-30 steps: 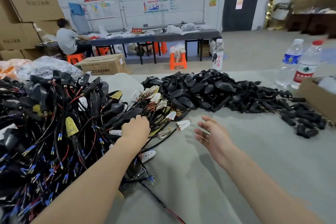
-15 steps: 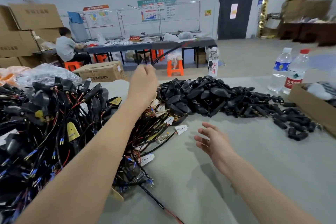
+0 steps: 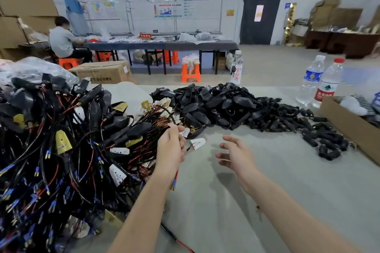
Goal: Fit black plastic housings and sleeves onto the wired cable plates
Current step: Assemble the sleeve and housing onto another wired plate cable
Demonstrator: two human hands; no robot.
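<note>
Stock on grey bench, single moment.

Item one: tangled heap of black and red wired cable plates, white and yellow plates among blue-tipped leads, bench left.
Item two: pile of black plastic housings, bench centre rear.
Item three: spread of short black tubular sleeves, bench right, beside brown cardboard box.

Left hand: fingers curled round thin black-and-red lead at edge of heap. Terminal end hangs below wrist.
Right hand: fingers spread and relaxed, holding nothing, above bare bench, near small white pointed plate.

Handling, judged:
- Leads look light and limp, likely to snag on neighbours. Draw slowly and take hold close to plate, not by terminals.
- Plates look thin and stiff, best pinched by edges.
- Housings look light and rigid, probably slick.
- Sleeves are small and apt to roll.

Not made out:
- Which plate belongs to held lead.
- Inner side of left-hand grip.
- Lower layers of heap.
- Heap's left edge, cut off by frame.
</note>
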